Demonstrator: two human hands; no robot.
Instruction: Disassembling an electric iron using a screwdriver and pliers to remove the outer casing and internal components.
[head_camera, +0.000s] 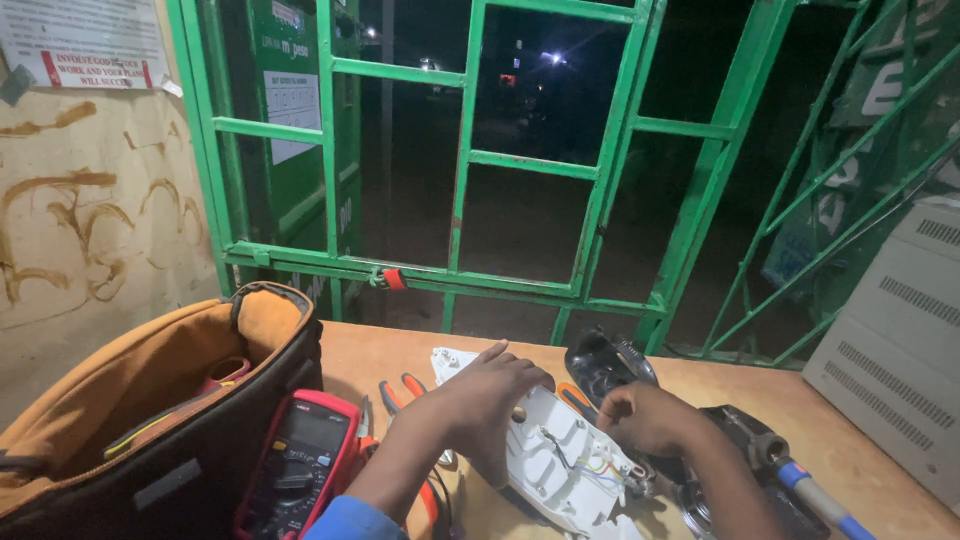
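Hands meet over a white plastic housing (560, 455) that lies open-side up on the wooden counter (860, 450), thin coloured wires showing inside it. Left hand (480, 400) rests palm-down on the housing's left half, fingers spread flat and pressing rather than gripping, the fingertips reaching past its upper edge. Right hand (645, 418) sits at the housing's right edge, fingers curled in; whether it pinches something small there cannot be told.

Left of the housing, partly under the left forearm, lie orange-handled pliers (405, 390). Further left of the housing stands a red-cased multimeter (300, 465), touching a black and tan tool bag (150, 400) that gapes open at the counter's left end. Just behind the housing lies a dark glossy shell part (605, 365). To the housing's right, beyond the right hand, lies a dark metal piece (745, 435), with a blue-and-white-handled tool (815, 495) across it. Behind the counter a green metal gate (470, 150) stands against the night.
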